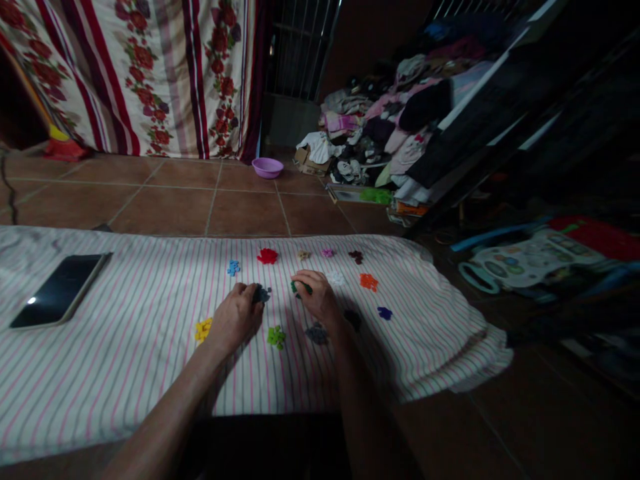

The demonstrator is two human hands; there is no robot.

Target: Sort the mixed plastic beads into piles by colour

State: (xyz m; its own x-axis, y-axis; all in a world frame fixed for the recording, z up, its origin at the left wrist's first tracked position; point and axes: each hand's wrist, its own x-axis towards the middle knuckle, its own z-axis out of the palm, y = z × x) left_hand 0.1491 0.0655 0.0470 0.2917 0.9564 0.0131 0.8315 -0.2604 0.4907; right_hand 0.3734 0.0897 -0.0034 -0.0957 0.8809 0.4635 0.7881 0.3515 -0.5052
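Observation:
Small piles of coloured plastic pieces lie on a striped cloth (165,280). My left hand (236,317) rests with curled fingers against a dark blue-grey pile (261,293); what its fingertips hold is hidden. Curled over a dark green pile (301,287) is my right hand (317,293), with green pieces showing at its thumb and fingers. Around the hands lie yellow pieces (203,329), lime green pieces (276,337), grey pieces (317,333), black pieces (353,319) and white pieces (335,278).
Farther back are light blue pieces (233,267), red pieces (267,256), pink pieces (327,253) and brown pieces (356,257). Orange pieces (369,282) and dark blue pieces (385,313) lie rightward. A phone (60,290) is at left; a purple basin (267,167) stands on the floor.

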